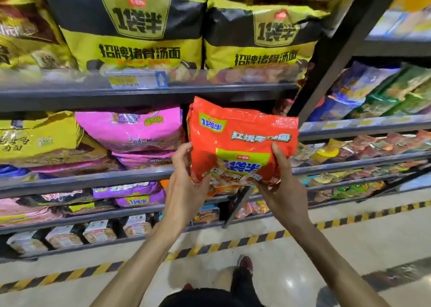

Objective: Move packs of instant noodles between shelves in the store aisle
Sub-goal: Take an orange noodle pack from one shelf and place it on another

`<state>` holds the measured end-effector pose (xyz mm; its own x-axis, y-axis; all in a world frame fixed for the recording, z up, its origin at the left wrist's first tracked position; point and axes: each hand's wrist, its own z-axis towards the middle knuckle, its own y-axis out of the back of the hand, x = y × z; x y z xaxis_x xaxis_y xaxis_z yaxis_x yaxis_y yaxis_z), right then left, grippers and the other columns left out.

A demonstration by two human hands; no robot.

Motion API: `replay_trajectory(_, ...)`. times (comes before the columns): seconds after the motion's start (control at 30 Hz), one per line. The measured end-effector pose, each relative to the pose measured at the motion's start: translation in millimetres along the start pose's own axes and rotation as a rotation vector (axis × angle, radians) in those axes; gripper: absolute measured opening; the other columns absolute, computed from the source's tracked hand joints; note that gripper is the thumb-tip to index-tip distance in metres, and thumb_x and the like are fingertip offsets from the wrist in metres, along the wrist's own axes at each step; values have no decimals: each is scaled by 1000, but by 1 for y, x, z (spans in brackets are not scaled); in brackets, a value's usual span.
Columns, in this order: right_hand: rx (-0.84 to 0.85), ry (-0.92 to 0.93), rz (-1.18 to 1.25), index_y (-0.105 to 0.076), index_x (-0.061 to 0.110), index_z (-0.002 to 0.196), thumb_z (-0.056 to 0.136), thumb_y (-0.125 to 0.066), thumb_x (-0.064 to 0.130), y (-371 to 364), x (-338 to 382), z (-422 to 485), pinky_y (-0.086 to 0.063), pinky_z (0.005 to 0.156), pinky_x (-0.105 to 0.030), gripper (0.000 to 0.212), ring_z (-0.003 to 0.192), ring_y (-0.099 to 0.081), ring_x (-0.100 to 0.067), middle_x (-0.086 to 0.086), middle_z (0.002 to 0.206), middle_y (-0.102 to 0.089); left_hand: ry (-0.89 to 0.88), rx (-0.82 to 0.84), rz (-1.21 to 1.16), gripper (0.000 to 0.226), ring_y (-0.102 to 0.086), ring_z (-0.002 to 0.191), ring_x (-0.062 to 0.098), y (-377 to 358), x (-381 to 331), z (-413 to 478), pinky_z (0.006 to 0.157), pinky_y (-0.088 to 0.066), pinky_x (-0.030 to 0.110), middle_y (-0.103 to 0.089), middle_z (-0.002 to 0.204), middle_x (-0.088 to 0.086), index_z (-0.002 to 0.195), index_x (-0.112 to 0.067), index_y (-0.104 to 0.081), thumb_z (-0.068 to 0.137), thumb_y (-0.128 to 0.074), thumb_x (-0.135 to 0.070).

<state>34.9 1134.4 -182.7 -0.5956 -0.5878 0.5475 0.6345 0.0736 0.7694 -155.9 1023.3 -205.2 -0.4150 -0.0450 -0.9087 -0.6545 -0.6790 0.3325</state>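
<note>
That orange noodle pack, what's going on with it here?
A person stands in a store aisle holding the orange noodle pack in both bare hands, in front of the shelves. The left hand grips its lower left edge and the right hand its lower right edge. The pack is raised level with the shelf of pink noodle packs, just to their right, below the shelf of yellow noodle packs. It rests on no shelf.

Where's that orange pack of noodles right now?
In the head view, the orange pack is just right of centre, held in front of the shelves by the left hand and right hand, beside the pink packs and below the yellow packs.
</note>
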Motion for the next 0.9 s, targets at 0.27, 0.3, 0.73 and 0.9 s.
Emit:
replay_trajectory(0.27,-69,144,50,-16,55,138,81,-81,9,-28,-30,40,-50,55,-34,98,86,-72,-33,-13,114,-70,-22,-187,29,71,-65,113,30,-30,10,15,90,-54,41,-56,118,-4,128,-32,-28,86,-77,-3)
replay_trajectory(0.3,-61,150,62,-16,56,138,83,-80,8,-29,-31,46,-53,55,-37,98,82,-71,-33,-14,111,-70,-23,-197,37,71,-65,113,29,-33,12,19,91,-53,40,-56,119,-2,127,-32,-28,86,-78,-3)
replay_trajectory(0.73,-160,344,204,-32,34,145,82,-72,-10,-32,-45,81,-41,84,-2,86,99,-57,-10,-13,120,-67,-148,-259,34,72,-51,97,-30,-42,14,45,84,-43,3,-43,113,-52,126,-24,-30,82,-75,10)
replay_trajectory(0.9,-166,293,198,-26,41,145,90,-66,-2,-44,-46,89,-56,72,-35,81,92,-67,-25,-15,123,-65,-140,-280,59,69,-55,87,-3,-47,21,55,76,-50,20,-55,106,-14,128,-24,-25,86,-70,7)
